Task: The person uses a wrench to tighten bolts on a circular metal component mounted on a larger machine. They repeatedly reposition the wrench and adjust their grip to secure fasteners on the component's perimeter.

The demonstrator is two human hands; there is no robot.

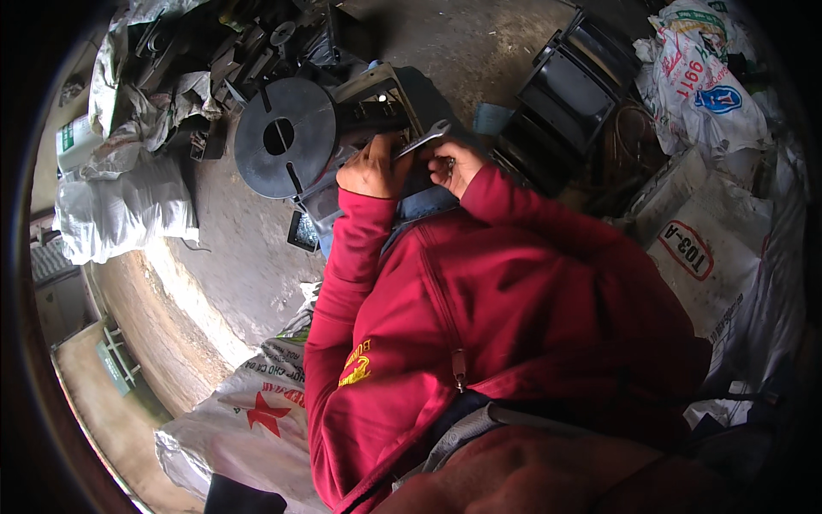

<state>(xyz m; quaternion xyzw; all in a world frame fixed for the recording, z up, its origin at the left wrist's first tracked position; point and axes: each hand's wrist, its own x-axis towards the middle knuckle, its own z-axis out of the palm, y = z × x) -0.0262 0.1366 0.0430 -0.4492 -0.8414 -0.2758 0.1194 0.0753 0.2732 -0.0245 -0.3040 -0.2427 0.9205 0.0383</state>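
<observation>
My left hand (371, 171) is closed around the handle of a metal open-ended wrench (421, 140), whose jaw points up and to the right. Close beside it, my right hand (456, 167) has its fingers curled together below the jaw; whatever they pinch is too small to make out. Both hands are over a dark machine part with a pale metal frame (396, 79), partly hidden by my fingers. Just left of my left hand stands a large dark grey disc (248, 128) with a round centre hole and slots.
Black plastic housings (569, 90) are stacked at the right, with white printed sacks (706, 94) beyond. Dark machine parts (257, 51) crowd the far left near a white plastic-wrapped bundle (128, 210). A small tray (302, 231) of bits sits below the disc. Another sack (248, 420) lies at the near left.
</observation>
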